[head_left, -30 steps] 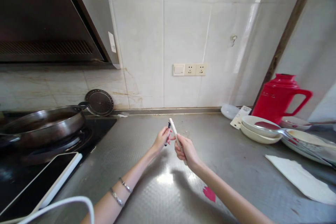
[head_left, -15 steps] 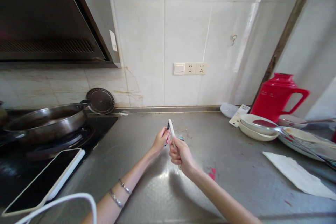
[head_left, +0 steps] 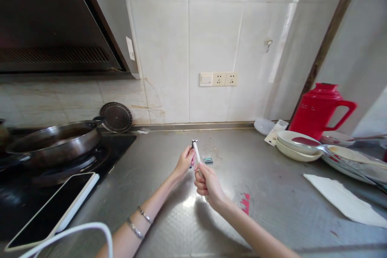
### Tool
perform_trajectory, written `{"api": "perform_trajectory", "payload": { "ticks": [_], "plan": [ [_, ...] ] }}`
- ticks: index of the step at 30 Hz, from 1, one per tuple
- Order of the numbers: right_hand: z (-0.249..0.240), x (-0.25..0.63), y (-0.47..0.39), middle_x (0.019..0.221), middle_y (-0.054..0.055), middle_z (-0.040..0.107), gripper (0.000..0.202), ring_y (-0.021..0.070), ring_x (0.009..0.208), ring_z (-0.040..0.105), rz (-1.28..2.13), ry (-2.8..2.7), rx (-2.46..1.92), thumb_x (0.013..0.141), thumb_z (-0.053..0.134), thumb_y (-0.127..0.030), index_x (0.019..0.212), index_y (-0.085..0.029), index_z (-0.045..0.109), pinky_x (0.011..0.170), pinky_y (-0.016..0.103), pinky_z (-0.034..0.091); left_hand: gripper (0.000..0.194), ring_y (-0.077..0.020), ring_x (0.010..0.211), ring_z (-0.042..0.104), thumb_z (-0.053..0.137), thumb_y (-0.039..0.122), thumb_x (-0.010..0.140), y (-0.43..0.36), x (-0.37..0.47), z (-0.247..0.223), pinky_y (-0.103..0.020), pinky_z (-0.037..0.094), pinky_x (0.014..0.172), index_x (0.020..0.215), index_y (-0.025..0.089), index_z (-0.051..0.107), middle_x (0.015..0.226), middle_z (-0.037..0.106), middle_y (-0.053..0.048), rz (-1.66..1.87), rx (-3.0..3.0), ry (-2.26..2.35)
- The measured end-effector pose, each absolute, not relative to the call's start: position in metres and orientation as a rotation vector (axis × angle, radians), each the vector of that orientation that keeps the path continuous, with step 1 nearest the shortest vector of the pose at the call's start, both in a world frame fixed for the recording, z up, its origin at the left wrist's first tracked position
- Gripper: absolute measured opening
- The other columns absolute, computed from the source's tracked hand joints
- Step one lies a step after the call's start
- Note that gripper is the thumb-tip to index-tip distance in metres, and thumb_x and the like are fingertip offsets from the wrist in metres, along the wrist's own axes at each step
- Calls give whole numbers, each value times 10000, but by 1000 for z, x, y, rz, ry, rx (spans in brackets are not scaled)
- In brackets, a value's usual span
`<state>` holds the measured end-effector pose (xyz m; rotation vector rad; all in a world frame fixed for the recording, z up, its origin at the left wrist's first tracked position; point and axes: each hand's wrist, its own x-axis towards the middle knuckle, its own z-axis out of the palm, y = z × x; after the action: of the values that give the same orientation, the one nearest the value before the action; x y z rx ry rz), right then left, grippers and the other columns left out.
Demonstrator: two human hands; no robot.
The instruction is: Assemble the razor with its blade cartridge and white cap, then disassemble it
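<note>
Over the middle of the steel counter [head_left: 157, 209], my right hand [head_left: 210, 185] is wrapped round a slim white handle [head_left: 197, 154] that slants up and to the left. Just left of it, the fingers of my left hand [head_left: 184, 162] are closed on a small dark piece [head_left: 193, 145] near the handle's tip; what that piece is cannot be made out. A little silvery crosspiece [head_left: 194, 141] shows at the top. Something pinkish shows beside my left fingertips. Behind my right hand, small green cylinders [head_left: 208, 161] lie on the counter.
On the left are a steel pan [head_left: 57, 141] on the black hob, a round dark disc [head_left: 116, 117], a phone [head_left: 54, 209] and a white cable [head_left: 90, 225]. A red jug [head_left: 317, 109], stacked bowls [head_left: 298, 153], a white paper [head_left: 341, 197] and red scraps [head_left: 246, 203] are to the right.
The handle's upper end has dropped slightly and a silvery crosspiece now shows there. My right hand has shifted slightly down and left, and the green cylinders are more visible.
</note>
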<state>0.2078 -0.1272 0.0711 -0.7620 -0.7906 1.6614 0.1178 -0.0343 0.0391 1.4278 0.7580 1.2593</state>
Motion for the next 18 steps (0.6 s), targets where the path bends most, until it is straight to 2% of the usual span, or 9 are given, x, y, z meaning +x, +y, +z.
{"api": "perform_trajectory", "payload": {
  "ticks": [6, 11, 18],
  "plan": [
    [82, 211, -120, 429, -138, 234, 446, 1, 333, 106, 1575, -815, -720, 617, 658, -546, 672, -207, 372, 318, 142, 33, 353, -42, 408, 349, 497, 507, 781, -38, 120, 43, -180, 275, 426, 681, 186, 390, 491, 386, 86, 1264, 1463, 708],
    [74, 208, -121, 423, -140, 253, 474, 1, 315, 123, 1558, -851, -787, 610, 631, -610, 713, -209, 401, 314, 135, 35, 362, -46, 382, 332, 502, 526, 766, -39, 120, 44, -186, 255, 404, 691, 194, 378, 463, 379, 94, 1251, 1420, 739],
    [76, 205, -121, 424, -141, 254, 487, 0, 313, 133, 1538, -829, -768, 601, 648, -595, 684, -214, 357, 311, 134, 48, 354, -40, 399, 347, 523, 511, 754, -39, 120, 42, -180, 257, 406, 685, 184, 407, 503, 396, 83, 1250, 1435, 773]
  ]
}}
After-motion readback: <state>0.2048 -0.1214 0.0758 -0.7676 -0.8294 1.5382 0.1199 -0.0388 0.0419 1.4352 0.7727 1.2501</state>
